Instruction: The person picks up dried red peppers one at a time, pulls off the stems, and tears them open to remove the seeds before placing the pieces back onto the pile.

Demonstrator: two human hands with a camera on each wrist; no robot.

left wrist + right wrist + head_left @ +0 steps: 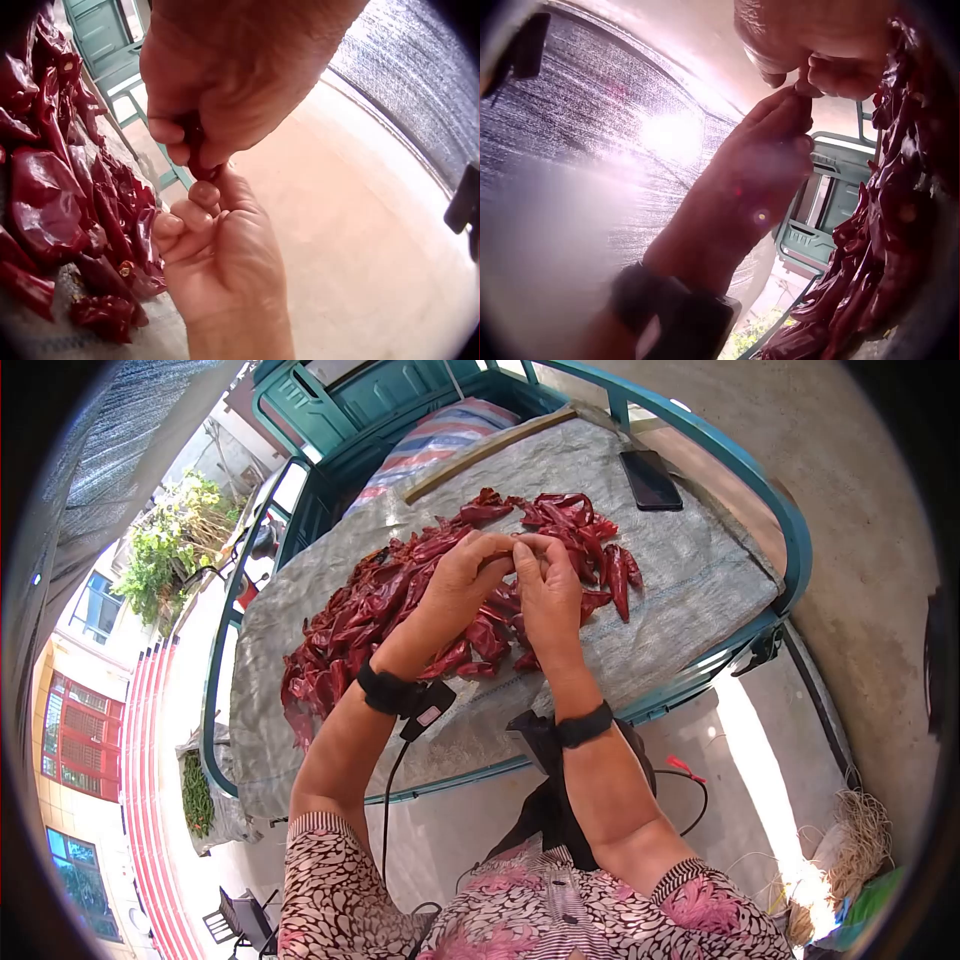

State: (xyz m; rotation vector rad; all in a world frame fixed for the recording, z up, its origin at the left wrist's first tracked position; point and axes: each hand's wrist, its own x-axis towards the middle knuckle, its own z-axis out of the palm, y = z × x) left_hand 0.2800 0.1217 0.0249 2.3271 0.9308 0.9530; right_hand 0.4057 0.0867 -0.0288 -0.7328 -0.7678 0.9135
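Over a heap of dried red chili peppers, both hands meet fingertip to fingertip. My left hand has its fingers curled round one dark red dried chili pepper, most of which is hidden inside the hand. At the lower end of that pepper, the thumb and fingers of my right hand pinch, its other fingers curled in. The right wrist view shows the left hand reaching up to the right hand, with the pepper itself hidden there.
The peppers lie on a grey woven sheet over a teal cart bed with a raised rail. A phone lies at the back right, and a wooden strip runs along the back. A striped bag sits behind it.
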